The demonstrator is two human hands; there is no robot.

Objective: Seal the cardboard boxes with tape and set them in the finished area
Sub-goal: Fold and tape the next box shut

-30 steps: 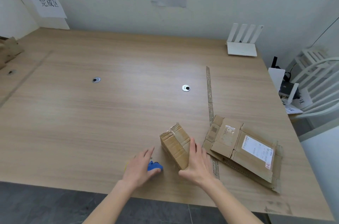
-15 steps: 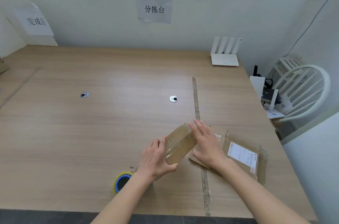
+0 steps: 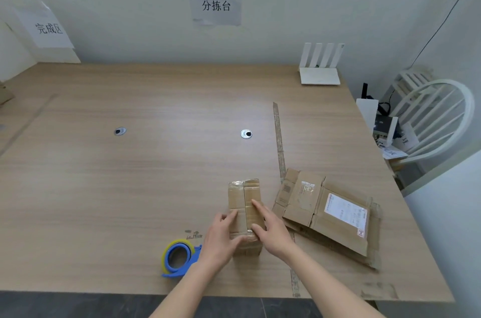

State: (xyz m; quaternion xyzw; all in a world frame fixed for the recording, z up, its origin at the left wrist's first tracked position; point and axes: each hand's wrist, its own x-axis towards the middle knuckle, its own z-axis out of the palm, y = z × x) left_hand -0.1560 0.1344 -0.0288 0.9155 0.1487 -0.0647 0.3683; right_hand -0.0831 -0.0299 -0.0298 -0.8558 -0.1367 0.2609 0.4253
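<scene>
A small cardboard box (image 3: pixel 244 198) stands on the wooden table (image 3: pixel 130 187) near the front edge, its two top flaps closed with a seam down the middle. My left hand (image 3: pixel 221 239) holds its near left end, thumb curled round the front corner. My right hand (image 3: pixel 270 229) rests on the right flap with straight fingers pressing it down. A blue tape dispenser with yellow tape (image 3: pixel 179 258) lies on the table just left of my left hand.
Flattened cardboard boxes (image 3: pixel 328 213) with a white label lie right of the box. A tape strip (image 3: pixel 278 135) runs down the table. A white router (image 3: pixel 320 75) sits at the back right, a white chair (image 3: pixel 432 120) beyond the edge. Wall signs hang behind.
The box has been turned from a tilted hold to lying lengthwise with its flaps up. My left hand let go of the tape dispenser and moved onto the box.
</scene>
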